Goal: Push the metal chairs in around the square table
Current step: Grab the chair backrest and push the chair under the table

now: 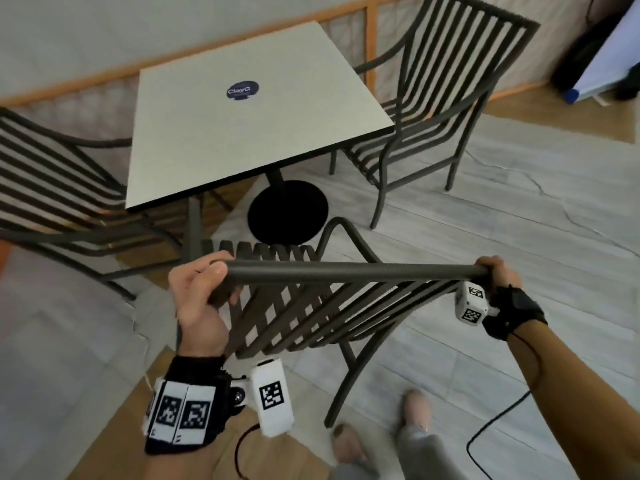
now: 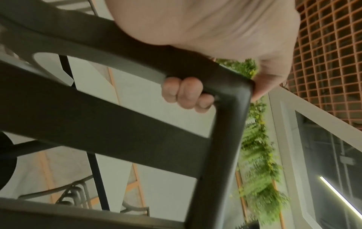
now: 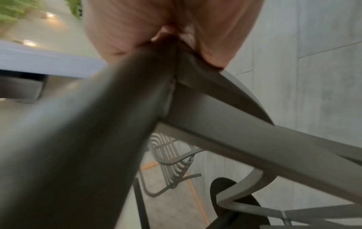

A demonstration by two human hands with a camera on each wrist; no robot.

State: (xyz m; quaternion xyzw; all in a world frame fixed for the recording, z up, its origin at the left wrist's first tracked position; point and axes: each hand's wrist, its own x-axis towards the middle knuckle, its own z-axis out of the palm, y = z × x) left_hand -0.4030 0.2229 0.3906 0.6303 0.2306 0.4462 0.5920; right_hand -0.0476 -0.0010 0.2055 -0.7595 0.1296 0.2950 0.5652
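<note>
A dark metal slatted chair (image 1: 346, 271) stands in front of me, its seat facing the square white table (image 1: 207, 133). My left hand (image 1: 201, 289) grips the left end of the chair's top rail, and its fingers (image 2: 184, 93) curl under the rail corner (image 2: 235, 86). At the right end of the same rail my right hand (image 1: 495, 271) holds the corner; the palm (image 3: 195, 31) wraps the joint (image 3: 172, 74). The chair's front sits short of the table's black round base (image 1: 287, 213). Two more metal chairs stand at the table's left (image 1: 52, 185) and right (image 1: 443, 98).
A railing with orange wooden trim (image 1: 370, 36) runs behind the table. My feet (image 1: 412, 410) stand on grey floor tiles just behind the chair. A black cable (image 1: 491, 424) trails from my right wrist. A dark bag and a white board (image 1: 606, 57) lean at the far right.
</note>
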